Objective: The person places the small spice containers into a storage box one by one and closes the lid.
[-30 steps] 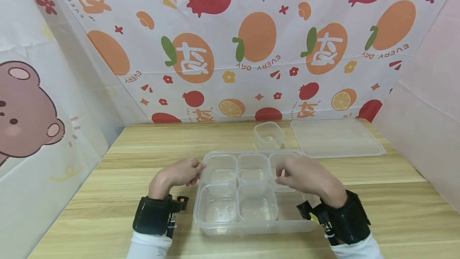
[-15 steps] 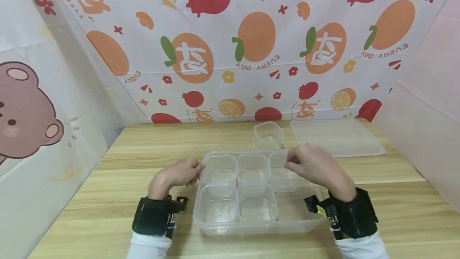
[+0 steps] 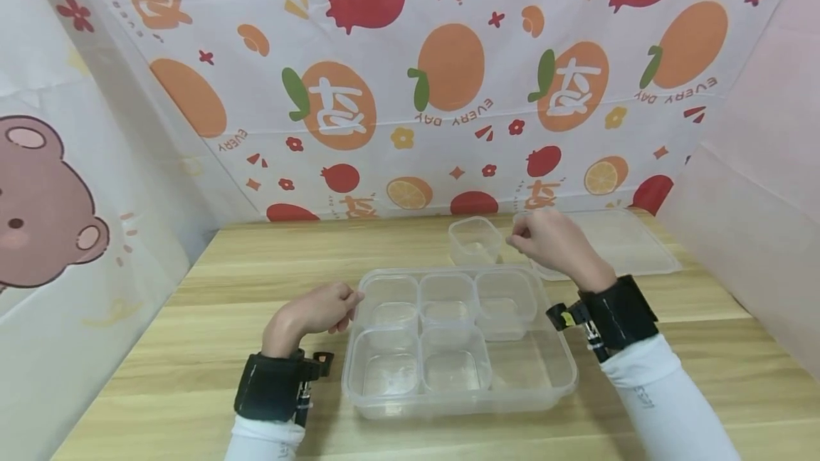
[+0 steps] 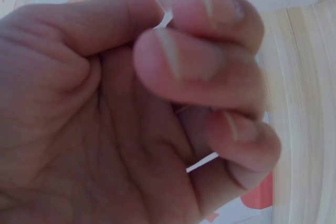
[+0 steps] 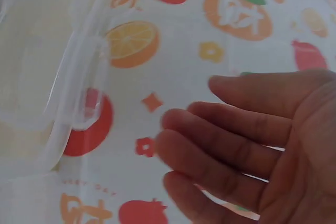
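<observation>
A large clear plastic box [image 3: 461, 407] stands on the table, with several small clear containers [image 3: 455, 361] inside it. The box's floor shows at its front right. My left hand [image 3: 314, 315] pinches the box's left rim between thumb and index finger; the other fingers [image 4: 199, 69] curl loosely below in the left wrist view. Beyond the box's back edge, one more small container [image 3: 475, 240] stands upright on the table. Just right of it is my right hand [image 3: 554, 237], its thumb and fingers apart with nothing between them in the right wrist view.
A flat clear lid [image 3: 621, 240] lies at the back right, partly behind my right hand. A fruit-print cloth [image 3: 416, 91] hangs behind the wooden table [image 3: 288, 255], and pale cloths hang at both sides.
My right hand has left the back right container in the box and moved back and right, to beside the small container behind. My left hand stays at the rim.
</observation>
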Demonstrator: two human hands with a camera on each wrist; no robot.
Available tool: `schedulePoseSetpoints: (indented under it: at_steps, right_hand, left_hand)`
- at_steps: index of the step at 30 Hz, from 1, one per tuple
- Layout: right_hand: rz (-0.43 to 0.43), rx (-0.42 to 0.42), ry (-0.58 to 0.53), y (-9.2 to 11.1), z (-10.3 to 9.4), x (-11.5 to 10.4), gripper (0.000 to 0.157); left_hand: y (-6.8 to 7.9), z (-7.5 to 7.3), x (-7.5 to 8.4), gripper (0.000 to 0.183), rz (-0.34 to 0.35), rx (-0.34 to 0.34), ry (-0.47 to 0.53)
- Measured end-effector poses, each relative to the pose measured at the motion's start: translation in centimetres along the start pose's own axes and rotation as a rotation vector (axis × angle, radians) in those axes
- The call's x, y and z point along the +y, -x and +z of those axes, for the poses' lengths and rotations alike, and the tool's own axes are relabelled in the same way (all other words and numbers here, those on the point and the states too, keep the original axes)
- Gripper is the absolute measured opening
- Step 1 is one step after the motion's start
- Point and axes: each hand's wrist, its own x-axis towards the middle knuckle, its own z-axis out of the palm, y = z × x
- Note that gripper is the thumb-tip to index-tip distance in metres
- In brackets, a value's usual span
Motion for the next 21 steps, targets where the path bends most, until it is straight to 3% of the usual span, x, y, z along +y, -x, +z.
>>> schedulePoseSetpoints:
  at_steps: [4, 11, 16, 21]
  right_hand:
    - [0.040, -0.010, -0.059, -1.8, 0.3, 1.5, 0.023]
    - [0.265, -0.146, -0.192, -3.6, 1.4, 3.9, 0.022]
    - [0.315, -0.202, -0.165, -4.5, 2.4, 4.7, 0.032]
    - [0.367, -0.263, -0.157, -5.4, 2.9, 4.4, 0.024]
  left_hand:
    - [0.1, 0.0, -0.1, 0.041, -0.002, 0.005, 0.000]
    - [0.2, 0.3, -0.2, 0.041, 0.016, -0.001, 0.023]
    - [0.3, 0.2, -0.1, 0.041, 0.024, 0.000, 0.027]
    - [0.3, 0.0, -0.1, 0.042, 0.024, 0.002, 0.019]
